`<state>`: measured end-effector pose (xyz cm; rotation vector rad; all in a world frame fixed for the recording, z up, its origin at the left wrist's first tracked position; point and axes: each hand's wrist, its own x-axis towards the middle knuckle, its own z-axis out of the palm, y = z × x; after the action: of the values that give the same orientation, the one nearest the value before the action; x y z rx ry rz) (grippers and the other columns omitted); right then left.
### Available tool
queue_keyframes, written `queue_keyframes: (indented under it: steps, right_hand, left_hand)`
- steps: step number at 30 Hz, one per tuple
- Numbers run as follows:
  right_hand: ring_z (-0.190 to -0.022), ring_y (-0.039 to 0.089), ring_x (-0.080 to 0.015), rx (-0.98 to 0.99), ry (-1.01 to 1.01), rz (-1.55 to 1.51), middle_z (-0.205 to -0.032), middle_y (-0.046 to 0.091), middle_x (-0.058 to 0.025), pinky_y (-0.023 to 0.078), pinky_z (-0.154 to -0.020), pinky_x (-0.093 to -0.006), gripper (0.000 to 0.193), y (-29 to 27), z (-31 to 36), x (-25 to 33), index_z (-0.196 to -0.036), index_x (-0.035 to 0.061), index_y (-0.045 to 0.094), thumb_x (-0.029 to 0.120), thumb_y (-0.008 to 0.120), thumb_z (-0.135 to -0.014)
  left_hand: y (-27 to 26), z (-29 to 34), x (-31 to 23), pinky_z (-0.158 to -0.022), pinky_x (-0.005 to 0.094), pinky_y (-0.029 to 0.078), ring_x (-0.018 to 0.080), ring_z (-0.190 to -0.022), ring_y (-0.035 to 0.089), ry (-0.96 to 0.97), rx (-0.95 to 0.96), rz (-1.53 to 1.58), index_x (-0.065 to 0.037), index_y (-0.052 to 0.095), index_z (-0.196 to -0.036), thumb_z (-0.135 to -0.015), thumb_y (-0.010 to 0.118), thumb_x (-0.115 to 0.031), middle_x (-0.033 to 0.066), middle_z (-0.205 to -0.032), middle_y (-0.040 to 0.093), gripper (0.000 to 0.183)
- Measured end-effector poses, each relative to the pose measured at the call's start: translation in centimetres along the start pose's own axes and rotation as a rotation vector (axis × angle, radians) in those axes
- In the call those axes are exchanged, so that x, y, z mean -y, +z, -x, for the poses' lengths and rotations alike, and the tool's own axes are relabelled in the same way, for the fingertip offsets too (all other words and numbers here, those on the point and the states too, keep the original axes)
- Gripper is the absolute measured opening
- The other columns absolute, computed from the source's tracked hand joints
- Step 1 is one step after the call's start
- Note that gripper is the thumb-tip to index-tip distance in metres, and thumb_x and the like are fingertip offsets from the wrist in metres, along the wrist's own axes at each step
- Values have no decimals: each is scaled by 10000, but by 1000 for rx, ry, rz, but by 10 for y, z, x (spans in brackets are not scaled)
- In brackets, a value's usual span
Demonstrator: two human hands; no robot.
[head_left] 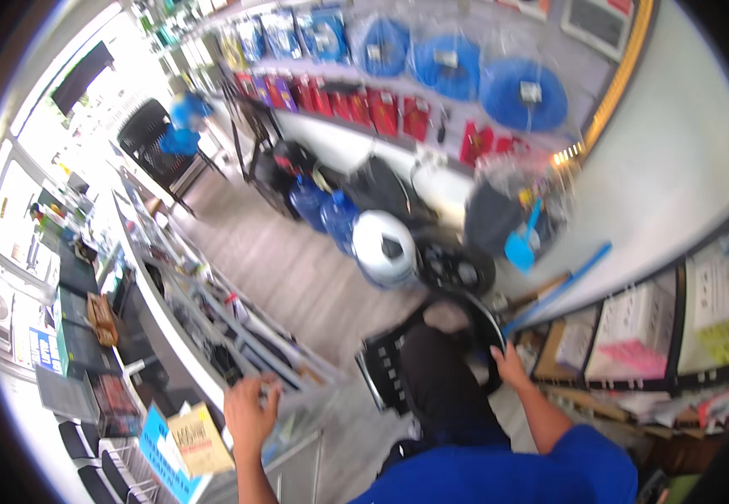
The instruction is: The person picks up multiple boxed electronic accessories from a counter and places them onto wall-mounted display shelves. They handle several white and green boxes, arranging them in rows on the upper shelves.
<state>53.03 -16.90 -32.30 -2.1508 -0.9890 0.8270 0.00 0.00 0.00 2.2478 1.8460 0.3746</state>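
Left hand [251, 413] half-open, nothing visible in it; right hand [513, 368] nearer, at the black curved rim [489, 317] arcing forward-left from it, grip I can't confirm

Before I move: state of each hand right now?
Left hand: loosely open, fingers bent, nothing visibly held.
Right hand: closed on the curved black rim.

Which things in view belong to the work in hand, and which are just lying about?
In hand or nearest:
right hand, at a black curved-rimmed object; grip unclear
left hand, holding nothing visible

Apparently just lying about:
white helmet-like object
large blue bottles
blue dustpan
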Motion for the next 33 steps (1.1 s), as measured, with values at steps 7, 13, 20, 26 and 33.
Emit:
queue_keyframes:
  steps: [7, 13, 20, 26, 33]
  right_hand:
    - [-1250, 626, -464, 231, 454, 369, -1322, 653, -305, 502, -1048, -524, 727, -18, -12, 50, -1461, -22, 495, 462, 671, -948]
    - [-1231, 662, -403, 188, 67, 223, -1336, 686, -223, 530, -1030, -450, 542, -26, -83, 283, -1333, 29, 675, 406, 687, -944]
    - [-1041, 737, -229, 658, -153, 32, -1161, 774, -126, 555, -927, -377, 455, -138, -96, 537, -1358, 103, 685, 426, 627, -1043]
    - [-1083, 714, -170, 185, -568, -420, -1166, 766, -104, 543, -948, -347, 361, -326, -78, 677, -1224, 35, 734, 339, 616, -1068]
    - [-1411, 517, -341, -860, -641, -373, -1486, 535, -246, 465, -1118, -453, 946, -489, -181, 796, -1528, -9, 447, 408, 895, -806]
  left_hand:
    - [-5, -15, 2, -744, 490, 538, 345, -793, 679, 55, -7, -71, -106, 750, -828, -883, 786, -285, 109, -800, 706, 191]
    - [20, 7, 28, -887, 552, 529, 346, -922, 666, 154, -140, -193, -154, 754, -869, -837, 829, -336, 100, -888, 714, 199]
    - [62, -22, 69, -891, 542, 512, 413, -923, 714, -234, 524, -208, -129, 743, -1107, -931, 580, -623, 200, -961, 749, 549]
    - [49, -172, -4, -884, 431, 492, 330, -907, 683, -339, 26, 293, -24, 759, -968, -936, 710, -323, 138, -912, 738, 304]
    - [-148, -342, -208, -896, 326, 483, 152, -992, 613, 172, 141, 1100, 20, 704, -1170, -1057, 635, -320, 75, -1039, 703, 364]
